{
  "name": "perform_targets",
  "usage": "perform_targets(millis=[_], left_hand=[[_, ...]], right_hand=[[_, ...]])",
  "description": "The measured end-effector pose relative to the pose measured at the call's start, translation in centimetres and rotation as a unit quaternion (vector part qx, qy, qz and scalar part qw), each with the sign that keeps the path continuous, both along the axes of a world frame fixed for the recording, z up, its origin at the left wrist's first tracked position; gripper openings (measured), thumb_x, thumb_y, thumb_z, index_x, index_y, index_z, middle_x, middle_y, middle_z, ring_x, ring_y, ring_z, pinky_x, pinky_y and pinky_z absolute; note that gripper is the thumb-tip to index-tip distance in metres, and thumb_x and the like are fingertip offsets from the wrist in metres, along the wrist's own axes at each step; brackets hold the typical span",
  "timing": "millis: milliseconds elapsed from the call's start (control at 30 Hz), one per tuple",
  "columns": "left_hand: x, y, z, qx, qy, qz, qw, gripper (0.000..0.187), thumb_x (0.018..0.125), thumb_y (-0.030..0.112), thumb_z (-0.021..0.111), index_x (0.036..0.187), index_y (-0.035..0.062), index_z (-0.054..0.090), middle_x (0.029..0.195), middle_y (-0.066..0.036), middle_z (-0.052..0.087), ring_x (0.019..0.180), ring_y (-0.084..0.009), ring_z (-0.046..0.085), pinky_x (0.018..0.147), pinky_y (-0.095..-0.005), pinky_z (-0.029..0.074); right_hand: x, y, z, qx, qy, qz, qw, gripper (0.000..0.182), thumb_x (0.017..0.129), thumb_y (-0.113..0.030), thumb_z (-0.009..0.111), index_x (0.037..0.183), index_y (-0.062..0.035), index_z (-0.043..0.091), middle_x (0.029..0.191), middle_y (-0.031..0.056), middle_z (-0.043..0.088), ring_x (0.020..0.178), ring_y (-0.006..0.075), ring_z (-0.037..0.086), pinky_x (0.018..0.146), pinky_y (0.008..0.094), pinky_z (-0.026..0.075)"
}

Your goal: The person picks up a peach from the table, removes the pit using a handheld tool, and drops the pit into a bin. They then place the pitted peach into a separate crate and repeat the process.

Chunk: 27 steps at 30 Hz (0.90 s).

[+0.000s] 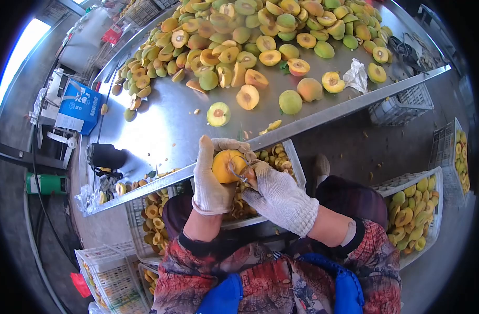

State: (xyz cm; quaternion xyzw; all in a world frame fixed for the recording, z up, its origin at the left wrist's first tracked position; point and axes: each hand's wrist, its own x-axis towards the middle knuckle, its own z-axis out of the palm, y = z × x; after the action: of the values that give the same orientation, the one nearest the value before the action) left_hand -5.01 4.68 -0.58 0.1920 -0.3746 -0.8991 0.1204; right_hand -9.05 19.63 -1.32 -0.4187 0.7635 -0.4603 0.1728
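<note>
While the left hand (pixel 211 175) cups the fruit (pixel 221 163), the right hand (pixel 285 200) is closed round a small wire tool (pixel 232 168) at its face. Short, steady turns should spare the flesh and the left fingers; working above the crate (pixel 297 165), just off the table (pixel 328 113) edge, should catch scraps.

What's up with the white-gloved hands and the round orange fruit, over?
White-gloved left hand: cradling round orange fruit. White-gloved right hand: pinching thin metal tool against fruit. Shiny silver metal table edge: just ahead, apparently not blocking.
</note>
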Motion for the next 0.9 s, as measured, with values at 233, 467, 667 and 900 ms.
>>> perform_targets(millis=[233,467,667,900], left_hand=[[0.4,0.6,-0.1,-0.051,-0.041,0.016,0.998,0.054,0.095,0.051,0.043,0.088,-0.0007,0.058,0.086,-0.019,0.061,0.079,-0.0307,0.062,0.070,-0.0421,0.054],[1.2,0.9,-0.1,-0.109,-0.062,0.022,0.992,0.051,0.096,0.046,0.044,0.087,-0.0024,0.057,0.083,-0.019,0.061,0.077,-0.0298,0.061,0.067,-0.0395,0.053],[1.9,1.7,0.2,-0.209,-0.065,0.026,0.975,0.049,0.098,0.044,0.040,0.089,-0.0005,0.057,0.081,-0.018,0.063,0.062,-0.0216,0.059,0.057,-0.0296,0.050],[2.5,1.7,0.0,-0.289,-0.079,0.050,0.953,0.048,0.098,0.044,0.039,0.090,0.0004,0.057,0.082,-0.017,0.063,0.062,-0.0204,0.059,0.056,-0.0293,0.050]], right_hand=[[0.6,-0.3,-1.3,0.014,0.003,0.017,1.000,0.028,0.088,-0.020,0.054,0.109,-0.0023,0.053,0.095,0.0236,0.059,0.085,0.0410,0.059,0.072,0.0478,0.049],[1.2,-0.1,-1.7,0.038,0.005,0.035,0.999,0.027,0.088,-0.019,0.053,0.110,-0.0032,0.049,0.089,0.0232,0.060,0.081,0.0410,0.061,0.067,0.0479,0.050],[1.9,-0.2,-2.6,0.026,-0.033,0.018,0.999,0.027,0.088,-0.020,0.053,0.108,-0.0034,0.049,0.085,0.0225,0.061,0.078,0.0416,0.062,0.064,0.0482,0.050],[2.9,-1.0,-3.8,-0.066,-0.033,-0.005,0.997,0.026,0.090,-0.023,0.052,0.104,-0.0014,0.051,0.081,0.0244,0.061,0.076,0.0420,0.061,0.063,0.0492,0.050]])
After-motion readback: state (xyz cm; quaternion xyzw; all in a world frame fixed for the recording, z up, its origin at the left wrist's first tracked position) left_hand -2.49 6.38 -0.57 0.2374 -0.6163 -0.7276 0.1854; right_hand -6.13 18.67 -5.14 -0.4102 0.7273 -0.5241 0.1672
